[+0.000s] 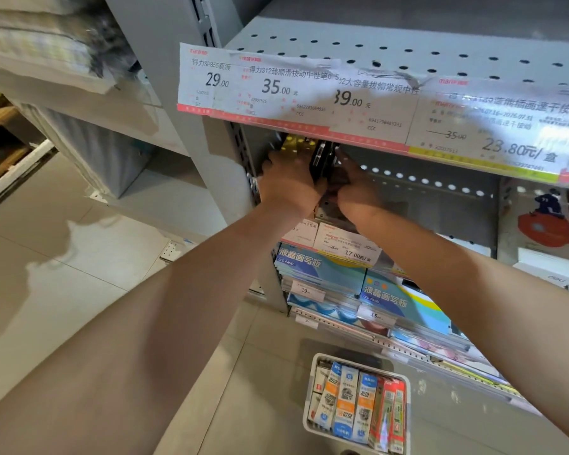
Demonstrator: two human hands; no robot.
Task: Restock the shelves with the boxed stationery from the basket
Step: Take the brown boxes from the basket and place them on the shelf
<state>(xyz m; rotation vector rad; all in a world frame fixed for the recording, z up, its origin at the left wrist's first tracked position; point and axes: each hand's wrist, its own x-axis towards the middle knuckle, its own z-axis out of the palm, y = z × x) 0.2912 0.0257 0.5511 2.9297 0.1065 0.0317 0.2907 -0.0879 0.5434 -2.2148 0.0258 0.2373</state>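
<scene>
At twelve o'clock, price tags (303,93) on the upper shelf edge (408,50) read 29.00, 35.00, 39.00 and 23.80. A lower tag (347,247) reads 17.00. Blue boxes (319,267) read "LCD PANEL".

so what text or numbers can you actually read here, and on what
"29.00", "35.00", "39.00": price tags on the upper shelf edge.
"23.80": yellow-edged promo tag, over a struck-out "35.00".
"17.00": small price tag on the lower shelf.
"LCD PANEL": blue boxes below it.
Barcode digits and the print on the boxes in the basket: too small or blurred.
</scene>
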